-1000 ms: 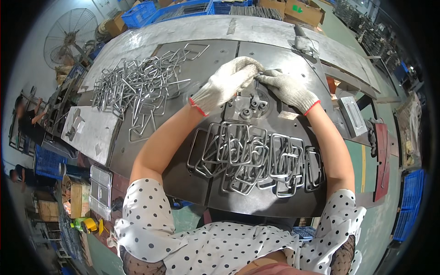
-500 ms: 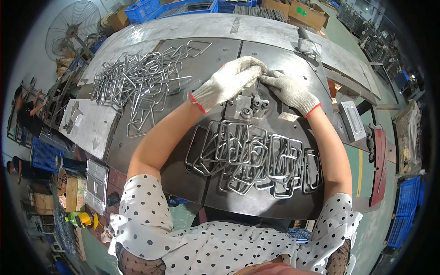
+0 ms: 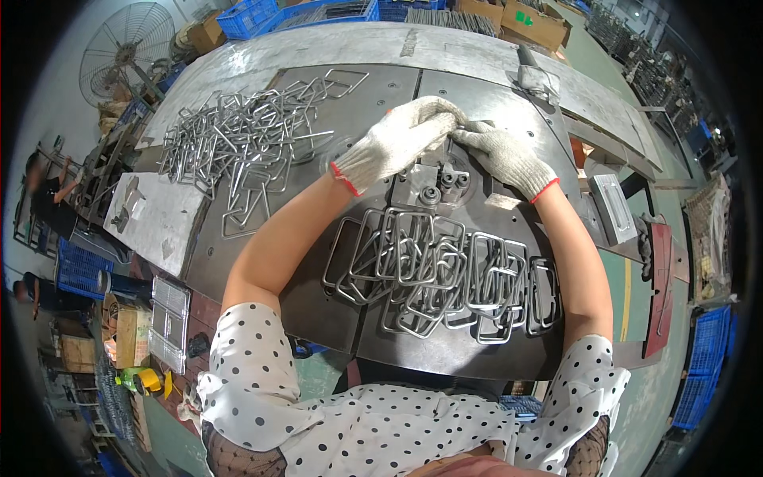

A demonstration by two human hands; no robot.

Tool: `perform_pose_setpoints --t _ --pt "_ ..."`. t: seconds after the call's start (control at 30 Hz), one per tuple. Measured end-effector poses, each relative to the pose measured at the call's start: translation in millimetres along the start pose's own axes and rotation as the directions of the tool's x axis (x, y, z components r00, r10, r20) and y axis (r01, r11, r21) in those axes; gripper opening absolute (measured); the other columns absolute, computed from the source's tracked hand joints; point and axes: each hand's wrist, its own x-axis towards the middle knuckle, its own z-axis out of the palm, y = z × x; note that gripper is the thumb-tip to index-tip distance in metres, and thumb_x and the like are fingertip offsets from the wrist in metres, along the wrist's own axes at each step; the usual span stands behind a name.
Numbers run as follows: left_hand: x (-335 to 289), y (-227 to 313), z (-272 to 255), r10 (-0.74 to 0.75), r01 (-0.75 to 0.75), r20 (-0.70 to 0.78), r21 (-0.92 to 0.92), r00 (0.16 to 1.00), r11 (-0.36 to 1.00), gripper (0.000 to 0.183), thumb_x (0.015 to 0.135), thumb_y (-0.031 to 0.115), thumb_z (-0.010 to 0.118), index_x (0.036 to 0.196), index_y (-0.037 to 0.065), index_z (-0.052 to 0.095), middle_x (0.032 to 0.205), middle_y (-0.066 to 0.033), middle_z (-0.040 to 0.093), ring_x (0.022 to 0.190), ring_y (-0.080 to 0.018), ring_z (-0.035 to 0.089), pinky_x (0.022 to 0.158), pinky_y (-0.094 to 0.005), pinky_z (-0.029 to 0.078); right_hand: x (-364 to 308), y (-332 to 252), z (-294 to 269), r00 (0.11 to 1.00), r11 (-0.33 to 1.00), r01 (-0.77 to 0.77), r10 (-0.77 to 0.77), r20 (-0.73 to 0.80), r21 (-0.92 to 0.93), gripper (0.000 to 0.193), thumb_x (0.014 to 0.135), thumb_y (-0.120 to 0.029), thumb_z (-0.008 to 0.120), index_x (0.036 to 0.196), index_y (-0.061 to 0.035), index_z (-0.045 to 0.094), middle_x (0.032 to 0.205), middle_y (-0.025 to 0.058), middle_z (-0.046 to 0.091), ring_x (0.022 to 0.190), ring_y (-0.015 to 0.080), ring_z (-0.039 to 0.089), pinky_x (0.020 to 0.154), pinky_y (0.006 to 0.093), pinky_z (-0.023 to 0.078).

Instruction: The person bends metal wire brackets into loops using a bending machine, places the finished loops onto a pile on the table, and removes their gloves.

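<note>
My left hand (image 3: 407, 137) and my right hand (image 3: 504, 154), both in off-white knit gloves with red cuffs, meet above the middle of a dark steel work plate (image 3: 318, 326). Their fingers are bent and pressed together; whatever sits between them is hidden by the gloves. Just below them, a metal fixture with round pegs (image 3: 447, 184) stands on the plate. Closer to my body lies a heap of bent wire rectangles (image 3: 421, 258), between my forearms. Farther left is a tangled pile of bent wire pieces (image 3: 238, 139).
Toward the far right of the plate stands a grey block-shaped thing with a dark handle (image 3: 538, 82). A metal box-like part (image 3: 612, 208) sits right of the table. Blue crates (image 3: 246, 17) and a large fan (image 3: 125, 52) are beyond. Two people (image 3: 49, 187) are at the far left.
Both gloved hands stay joined over the fixture, with barely any shift. The picture has moved very slightly; the wire heaps lie as before.
</note>
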Motion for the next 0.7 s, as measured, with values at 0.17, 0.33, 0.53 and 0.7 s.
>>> perform_pose_setpoints --t 0.17,0.33,0.53,0.7 --pt "-0.1 -1.8 -0.1 0.006 -0.006 -0.017 0.004 1.0 1.0 0.022 0.108 0.019 0.056 0.123 0.005 0.066 0.093 0.0063 0.059 0.076 -0.0012 0.046 0.065 -0.0187 0.04 0.8 -1.8 -0.1 1.0 0.999 -0.02 0.02 0.01 0.032 0.048 0.096 -0.009 0.058 0.143 -0.0188 0.061 0.143 0.0129 0.058 0.127 0.0367 0.057 0.108 0.0447 0.047" --pt "-1.4 2.6 1.2 -0.015 0.015 -0.022 0.036 1.0 0.999 0.023 0.108 0.018 0.056 0.125 0.005 0.066 0.1 0.0056 0.063 0.08 -0.0007 0.048 0.069 -0.0188 0.042 -0.6 -0.4 1.1 1.0 1.0 -0.019 0.019 -0.004 0.006 0.046 0.098 -0.014 0.056 0.143 -0.0209 0.06 0.143 0.0099 0.058 0.125 0.0364 0.057 0.107 0.0474 0.047" --pt "-0.4 2.0 0.8 0.001 -0.001 -0.006 0.023 1.0 1.0 0.024 0.108 0.018 0.056 0.126 0.005 0.066 0.103 0.0054 0.064 0.081 -0.0003 0.049 0.07 -0.0185 0.043 -0.3 3.6 4.9 1.0 1.0 -0.024 0.024 0.004 0.012 0.046 0.097 -0.014 0.057 0.143 -0.0204 0.061 0.142 0.0101 0.059 0.124 0.0365 0.057 0.106 0.0475 0.048" --pt "-1.1 1.2 0.2 0.002 -0.002 -0.017 0.033 1.0 0.999 0.024 0.108 0.018 0.056 0.125 0.005 0.066 0.101 0.0056 0.064 0.08 -0.0004 0.049 0.069 -0.0185 0.043 0.0 -1.2 1.4 1.0 0.999 -0.016 0.016 -0.009 0.033 0.047 0.096 -0.011 0.057 0.142 -0.0201 0.061 0.14 0.01 0.06 0.124 0.0362 0.057 0.106 0.0469 0.048"
